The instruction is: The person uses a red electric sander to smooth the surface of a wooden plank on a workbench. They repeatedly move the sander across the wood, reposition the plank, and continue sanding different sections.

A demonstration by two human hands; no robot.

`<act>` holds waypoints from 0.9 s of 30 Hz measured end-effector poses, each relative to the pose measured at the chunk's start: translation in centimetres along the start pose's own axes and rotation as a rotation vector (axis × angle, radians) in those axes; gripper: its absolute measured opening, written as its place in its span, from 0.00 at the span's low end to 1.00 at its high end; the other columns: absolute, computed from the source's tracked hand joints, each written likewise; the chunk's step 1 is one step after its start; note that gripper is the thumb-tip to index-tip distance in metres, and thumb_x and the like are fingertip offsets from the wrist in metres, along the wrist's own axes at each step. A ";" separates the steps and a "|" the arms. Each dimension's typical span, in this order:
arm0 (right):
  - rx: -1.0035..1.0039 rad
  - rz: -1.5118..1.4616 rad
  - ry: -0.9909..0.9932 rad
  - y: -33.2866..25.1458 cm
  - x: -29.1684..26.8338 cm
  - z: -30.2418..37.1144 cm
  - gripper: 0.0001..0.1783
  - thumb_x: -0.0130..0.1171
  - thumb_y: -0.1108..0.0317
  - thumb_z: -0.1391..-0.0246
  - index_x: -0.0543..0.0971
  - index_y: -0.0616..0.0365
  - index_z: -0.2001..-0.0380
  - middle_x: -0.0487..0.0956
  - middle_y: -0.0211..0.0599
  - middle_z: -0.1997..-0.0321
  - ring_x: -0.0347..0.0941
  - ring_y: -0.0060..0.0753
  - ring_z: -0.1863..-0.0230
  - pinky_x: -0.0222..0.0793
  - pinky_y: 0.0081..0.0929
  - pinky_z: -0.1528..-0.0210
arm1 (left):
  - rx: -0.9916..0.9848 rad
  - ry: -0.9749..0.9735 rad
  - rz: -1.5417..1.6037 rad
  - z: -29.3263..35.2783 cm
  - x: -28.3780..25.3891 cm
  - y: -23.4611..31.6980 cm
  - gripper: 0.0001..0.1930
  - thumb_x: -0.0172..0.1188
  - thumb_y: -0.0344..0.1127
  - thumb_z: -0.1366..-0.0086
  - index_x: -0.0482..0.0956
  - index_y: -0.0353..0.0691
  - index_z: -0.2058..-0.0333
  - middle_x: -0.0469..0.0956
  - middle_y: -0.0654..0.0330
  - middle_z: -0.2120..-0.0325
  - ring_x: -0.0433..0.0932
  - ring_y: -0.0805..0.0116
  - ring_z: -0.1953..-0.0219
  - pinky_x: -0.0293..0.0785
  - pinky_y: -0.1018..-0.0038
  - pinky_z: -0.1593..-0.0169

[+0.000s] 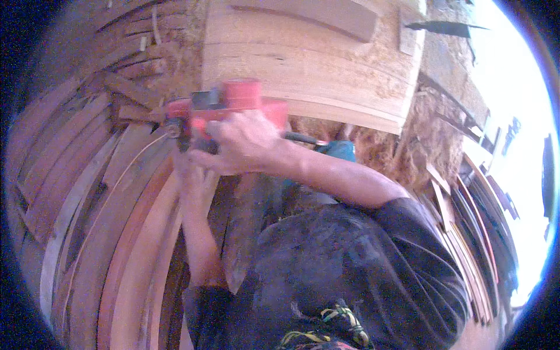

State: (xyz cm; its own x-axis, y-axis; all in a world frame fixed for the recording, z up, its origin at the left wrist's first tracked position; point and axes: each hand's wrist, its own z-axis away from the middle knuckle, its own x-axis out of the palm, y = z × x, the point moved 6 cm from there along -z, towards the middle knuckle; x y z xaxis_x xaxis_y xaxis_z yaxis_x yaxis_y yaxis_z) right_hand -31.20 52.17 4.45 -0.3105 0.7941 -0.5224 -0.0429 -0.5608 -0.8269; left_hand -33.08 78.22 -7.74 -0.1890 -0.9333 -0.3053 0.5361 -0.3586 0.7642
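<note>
A red electric planer, smeared by motion, is held up in front of my body at the near left corner of a pale wooden panel. My right hand is wrapped round its near side, with the fingers closed on it. From below, my left hand reaches to the planer's left end and grips there; its fingers are partly hidden and blurred. A black cord runs off the tool's right end. The planer's underside is out of sight.
The pale wooden panel spreads ahead, with a plank lying on its far part. Long boards are stacked on the left. Wood shavings and a teal object lie near the panel's front edge. More strips lean at right.
</note>
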 end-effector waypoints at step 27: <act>0.249 -0.053 0.014 12.6 -11.3 32.3 0.37 0.62 0.29 0.40 0.86 0.58 0.68 0.84 0.55 0.74 0.84 0.60 0.70 0.81 0.54 0.64 | -0.194 -0.453 0.143 18.9 26.8 -4.7 0.42 0.77 0.44 0.39 0.67 0.39 0.31 0.75 0.57 0.41 0.78 0.62 0.43 0.77 0.63 0.39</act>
State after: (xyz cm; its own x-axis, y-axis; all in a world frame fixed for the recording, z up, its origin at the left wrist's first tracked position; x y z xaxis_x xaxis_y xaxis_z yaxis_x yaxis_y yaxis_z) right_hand -58.87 28.59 6.61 -0.2883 0.8262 -0.4841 -0.2918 -0.5573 -0.7773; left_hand -56.18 54.51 -8.79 -0.4171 -0.9028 0.1047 0.7173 -0.2563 0.6479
